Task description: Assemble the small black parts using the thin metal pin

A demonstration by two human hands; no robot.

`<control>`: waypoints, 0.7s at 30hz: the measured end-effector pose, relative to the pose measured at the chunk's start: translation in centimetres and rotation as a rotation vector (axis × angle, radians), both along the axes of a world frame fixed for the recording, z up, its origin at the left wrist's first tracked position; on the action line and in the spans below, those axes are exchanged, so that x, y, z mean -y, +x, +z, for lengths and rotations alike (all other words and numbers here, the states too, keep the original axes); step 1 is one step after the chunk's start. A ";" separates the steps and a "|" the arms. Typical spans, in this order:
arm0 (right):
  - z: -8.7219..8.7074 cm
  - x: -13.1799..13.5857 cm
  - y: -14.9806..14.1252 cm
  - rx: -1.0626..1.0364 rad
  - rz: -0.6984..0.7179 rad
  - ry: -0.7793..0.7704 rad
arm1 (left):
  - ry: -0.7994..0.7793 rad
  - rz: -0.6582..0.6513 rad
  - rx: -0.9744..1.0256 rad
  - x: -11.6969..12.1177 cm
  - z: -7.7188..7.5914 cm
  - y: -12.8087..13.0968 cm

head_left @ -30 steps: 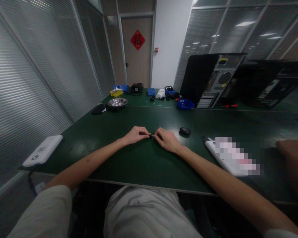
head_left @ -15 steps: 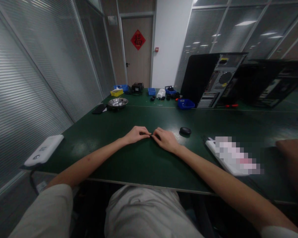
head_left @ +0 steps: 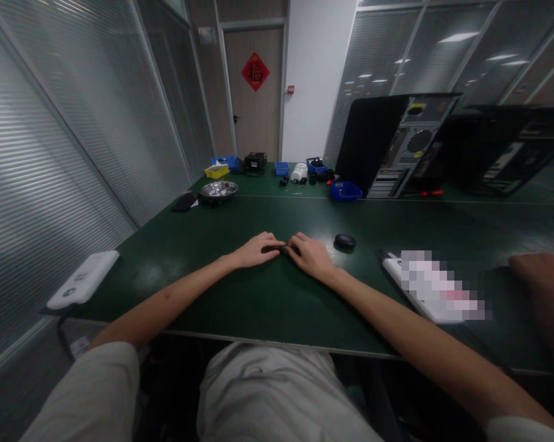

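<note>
Over the green tabletop (head_left: pixel 212 288), my left hand (head_left: pixel 256 250) and my right hand (head_left: pixel 310 255) meet fingertip to fingertip. Between them is a small dark piece (head_left: pixel 283 250), pinched by the fingers of both hands. Much of it is covered, and its kind is too small to make out. A black rounded object, like a small case or mouse (head_left: pixel 345 242), lies just right of my right hand, apart from it.
A white device (head_left: pixel 83 279) sits at the left edge. A white slab (head_left: pixel 412 291), partly pixelated, lies right, near another person's hand (head_left: pixel 532 270). Behind are a metal dish (head_left: pixel 218 190), blue tray (head_left: pixel 345 191), yellow tray (head_left: pixel 216 171) and computer tower (head_left: pixel 396 147).
My fingers have shifted around the small dark piece, and a little more of it shows. My right hand has moved slightly right. The black rounded object stays put.
</note>
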State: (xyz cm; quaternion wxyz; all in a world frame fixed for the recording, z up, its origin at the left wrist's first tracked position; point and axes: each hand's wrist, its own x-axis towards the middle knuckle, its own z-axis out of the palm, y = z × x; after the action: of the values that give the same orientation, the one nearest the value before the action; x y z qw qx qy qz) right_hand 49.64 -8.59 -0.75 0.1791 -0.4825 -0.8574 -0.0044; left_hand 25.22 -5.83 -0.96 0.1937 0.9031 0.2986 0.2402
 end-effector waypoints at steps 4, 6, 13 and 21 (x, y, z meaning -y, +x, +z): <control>0.2 0.1 -0.2 0.069 -0.005 0.013 | 0.073 0.020 -0.037 -0.2 -0.5 0.1; 0.3 0.1 -0.1 0.077 -0.009 0.017 | 0.080 0.018 -0.043 -0.2 -0.7 0.1; 1.6 0.6 0.5 0.062 -0.043 -0.053 | 0.010 0.035 0.001 0.2 0.1 0.0; 2.0 0.7 0.8 0.045 -0.067 -0.072 | 0.044 -0.042 0.073 0.7 0.6 0.2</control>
State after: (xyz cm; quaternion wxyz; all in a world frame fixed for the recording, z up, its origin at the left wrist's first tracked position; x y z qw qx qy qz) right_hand 50.42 -9.33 1.22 0.1422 -0.5168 -0.8442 0.0098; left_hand 25.44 -6.53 -0.36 0.1892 0.9039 0.2670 0.2753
